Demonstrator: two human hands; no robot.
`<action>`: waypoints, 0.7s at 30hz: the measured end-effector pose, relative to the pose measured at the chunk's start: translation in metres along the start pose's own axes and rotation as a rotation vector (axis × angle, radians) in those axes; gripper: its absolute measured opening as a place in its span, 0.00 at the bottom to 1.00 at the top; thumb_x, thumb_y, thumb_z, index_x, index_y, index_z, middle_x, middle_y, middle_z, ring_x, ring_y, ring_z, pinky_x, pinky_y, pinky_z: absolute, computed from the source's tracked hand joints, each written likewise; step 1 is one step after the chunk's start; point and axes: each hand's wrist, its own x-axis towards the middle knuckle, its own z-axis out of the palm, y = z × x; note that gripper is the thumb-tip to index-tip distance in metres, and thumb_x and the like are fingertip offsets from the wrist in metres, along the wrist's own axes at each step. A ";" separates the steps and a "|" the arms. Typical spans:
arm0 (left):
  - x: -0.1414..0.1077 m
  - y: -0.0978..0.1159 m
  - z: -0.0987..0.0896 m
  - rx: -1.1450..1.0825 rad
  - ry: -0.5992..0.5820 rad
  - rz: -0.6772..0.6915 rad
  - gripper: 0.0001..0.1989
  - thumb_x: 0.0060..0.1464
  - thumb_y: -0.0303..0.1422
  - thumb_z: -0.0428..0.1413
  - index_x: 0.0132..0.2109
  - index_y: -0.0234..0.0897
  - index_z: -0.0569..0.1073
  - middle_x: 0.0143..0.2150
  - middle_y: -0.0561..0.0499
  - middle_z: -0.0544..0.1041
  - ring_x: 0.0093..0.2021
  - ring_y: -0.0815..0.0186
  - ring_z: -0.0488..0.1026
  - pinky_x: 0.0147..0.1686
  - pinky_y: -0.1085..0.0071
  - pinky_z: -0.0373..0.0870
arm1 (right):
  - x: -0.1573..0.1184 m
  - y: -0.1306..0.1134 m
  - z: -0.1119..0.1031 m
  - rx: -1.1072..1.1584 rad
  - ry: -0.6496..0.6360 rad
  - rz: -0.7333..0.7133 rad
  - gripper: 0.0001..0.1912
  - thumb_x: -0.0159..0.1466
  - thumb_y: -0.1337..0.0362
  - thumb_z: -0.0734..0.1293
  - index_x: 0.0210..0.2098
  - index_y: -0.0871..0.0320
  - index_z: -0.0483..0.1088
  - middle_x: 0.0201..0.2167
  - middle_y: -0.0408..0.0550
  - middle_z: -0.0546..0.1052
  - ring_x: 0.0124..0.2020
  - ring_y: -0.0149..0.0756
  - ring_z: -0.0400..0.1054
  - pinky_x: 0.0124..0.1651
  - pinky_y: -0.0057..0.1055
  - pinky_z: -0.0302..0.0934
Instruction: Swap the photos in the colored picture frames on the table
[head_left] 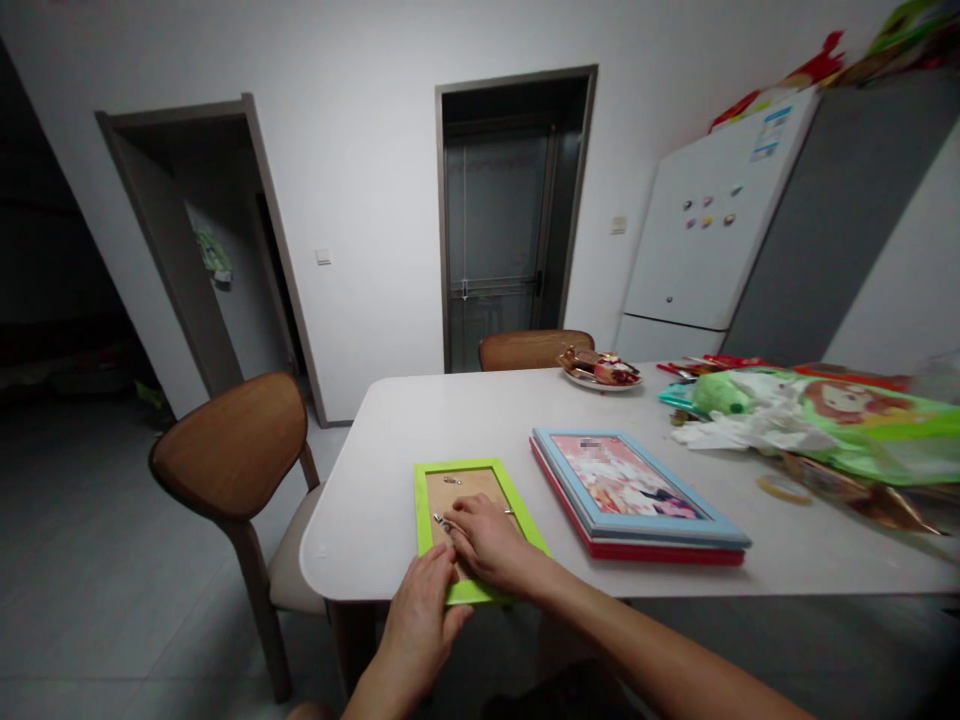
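A lime-green picture frame (422, 500) lies face down near the front edge of the white table, its brown backing board (471, 487) facing up. Small metal clips sit on the board, one clip (452, 481) near the far end and another under my fingers. My left hand (421, 605) grips the frame's near left corner, fingers on top and thumb at the front edge. Over the board, my right hand (491, 542) has its fingers bunched and pressed together at the metal clip (439, 520) on the left side. The fingers partly cover that clip.
To the right rests a stack of picture frames (645, 480), light blue on top, red below. A roll of tape (784, 489), a green bag (877, 425) and crumpled tissue (750, 425) lie farther right. A plate (600, 381) stands at the back; a wooden chair (232, 450) is left.
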 end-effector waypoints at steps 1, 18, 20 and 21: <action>0.000 0.000 0.000 -0.001 -0.004 0.001 0.23 0.43 0.25 0.51 0.50 0.35 0.62 0.50 0.43 0.66 0.53 0.59 0.60 0.53 0.58 0.57 | 0.008 0.000 0.003 -0.031 -0.025 0.012 0.13 0.61 0.64 0.54 0.34 0.58 0.69 0.34 0.50 0.68 0.39 0.35 0.58 0.41 0.31 0.51; -0.006 -0.003 0.001 0.021 -0.014 0.017 0.25 0.42 0.24 0.53 0.51 0.31 0.61 0.52 0.40 0.65 0.54 0.56 0.58 0.53 0.54 0.55 | 0.040 0.021 0.010 0.021 -0.013 0.215 0.13 0.59 0.64 0.56 0.38 0.58 0.70 0.36 0.49 0.73 0.38 0.32 0.63 0.40 0.26 0.52; -0.008 0.000 0.000 0.018 -0.020 0.010 0.25 0.42 0.24 0.53 0.51 0.32 0.62 0.52 0.40 0.65 0.54 0.56 0.59 0.53 0.54 0.56 | 0.050 0.032 0.015 0.025 0.017 0.355 0.13 0.58 0.63 0.57 0.37 0.58 0.70 0.35 0.50 0.74 0.37 0.33 0.65 0.39 0.26 0.53; -0.009 0.002 -0.001 0.016 -0.021 0.005 0.25 0.42 0.24 0.53 0.51 0.32 0.62 0.52 0.40 0.65 0.53 0.56 0.59 0.52 0.54 0.56 | 0.055 0.036 0.018 0.023 0.017 0.396 0.13 0.57 0.62 0.58 0.34 0.58 0.71 0.34 0.50 0.74 0.35 0.33 0.65 0.37 0.26 0.53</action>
